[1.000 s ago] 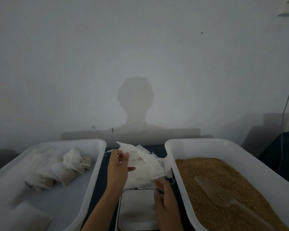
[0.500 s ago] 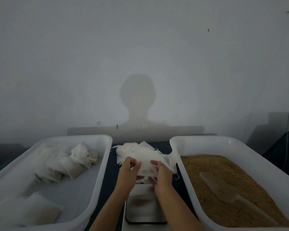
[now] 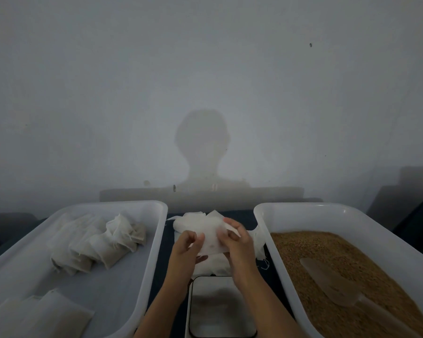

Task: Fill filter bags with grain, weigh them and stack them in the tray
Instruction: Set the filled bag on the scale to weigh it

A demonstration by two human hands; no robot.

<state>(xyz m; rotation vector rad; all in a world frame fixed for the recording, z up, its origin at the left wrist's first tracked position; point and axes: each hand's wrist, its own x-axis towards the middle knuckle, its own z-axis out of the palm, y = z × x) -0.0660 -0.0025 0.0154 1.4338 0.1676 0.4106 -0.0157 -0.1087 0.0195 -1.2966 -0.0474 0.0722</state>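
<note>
Dim grey wall behind the dark counter. Both my left hand and right hand pinch one empty white paper filter bag, stretched flat between their fingers, seemingly parting its mouth; the brown grain lies right of my right fingers.

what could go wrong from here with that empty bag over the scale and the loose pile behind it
The filter bag is pinched between the left hand and the right hand; thin sheets cling, so two might come up together. The loose pile of empty bags could get dragged onto the scale. The scoop lies in the grain, so one hand must let go.
</note>
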